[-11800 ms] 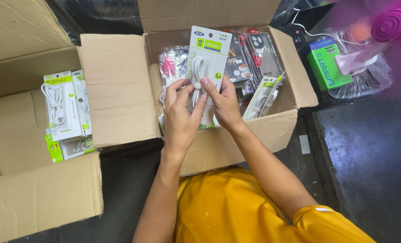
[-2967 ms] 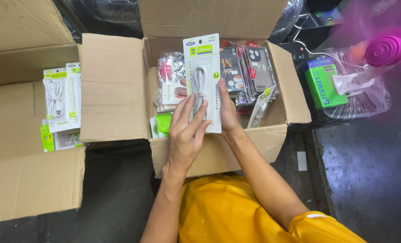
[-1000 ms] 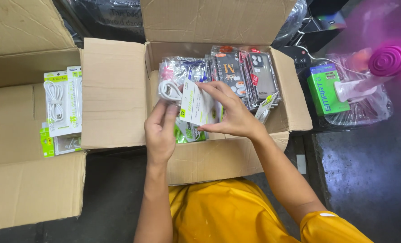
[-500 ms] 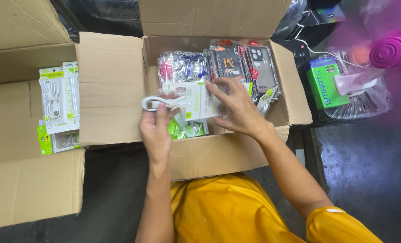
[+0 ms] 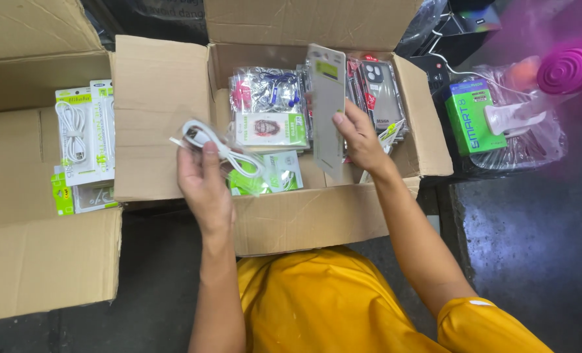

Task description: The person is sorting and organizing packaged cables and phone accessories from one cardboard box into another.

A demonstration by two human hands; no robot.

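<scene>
Two hands raised over an open cardboard box, white cable gripped by left hand, grey card sleeve pinched by right hand.

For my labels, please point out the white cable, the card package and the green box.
white cable (image 5: 229,153), head view, its middle
card package (image 5: 327,108), head view, its back
green box (image 5: 468,117), head view, its front

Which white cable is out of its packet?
The coiled white charging cable in the left hand is loose, in clear wrap only. The white cable in the left cardboard box sits on its green-and-white card.
</scene>
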